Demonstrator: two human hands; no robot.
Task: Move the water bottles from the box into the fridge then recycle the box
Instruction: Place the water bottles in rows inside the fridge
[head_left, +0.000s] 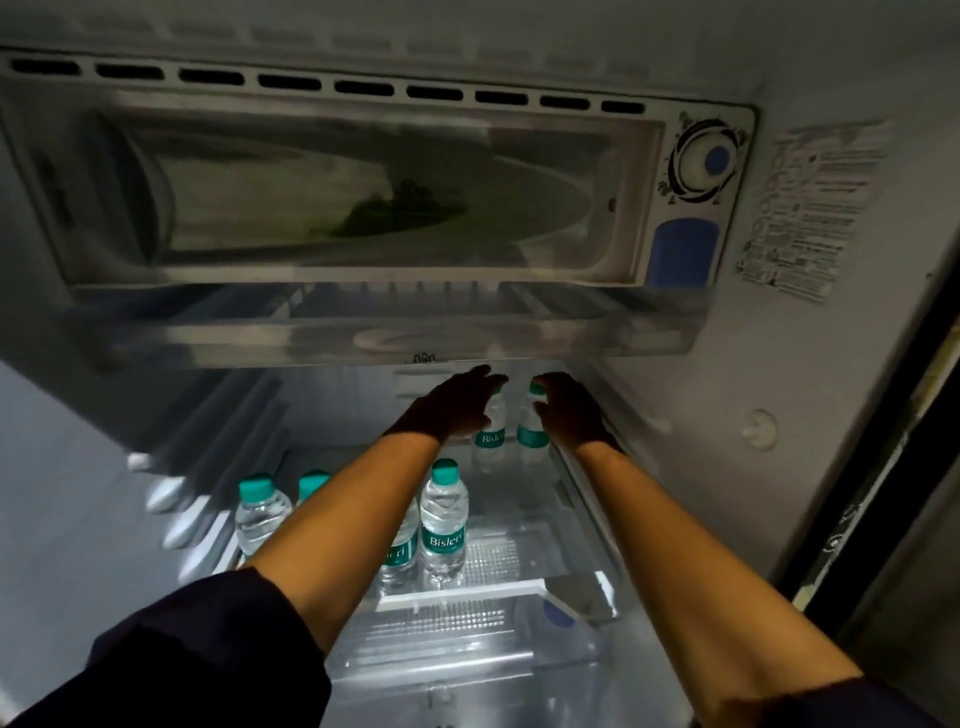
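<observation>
— Sleeves first: dark sleeves (208, 649) fill six to seven o'clock, bare forearms running up toward twelve.

— How far along is the job?

— Partway, I judge. Three front bottles (442, 525) stand on the glass shelf (498, 582) near seven o'clock of centre, one half hidden by the left forearm. The box is out of view, so recycling looks undone.

— And the hands?

— Deeper in, at the shelf's back, two rear bottles (531, 431) stand side by side. The left hand (457, 405) lies against the left one, fingers fairly straight; the right hand (571, 410) cups the right one. Whether either truly grips, I cannot tell.
</observation>
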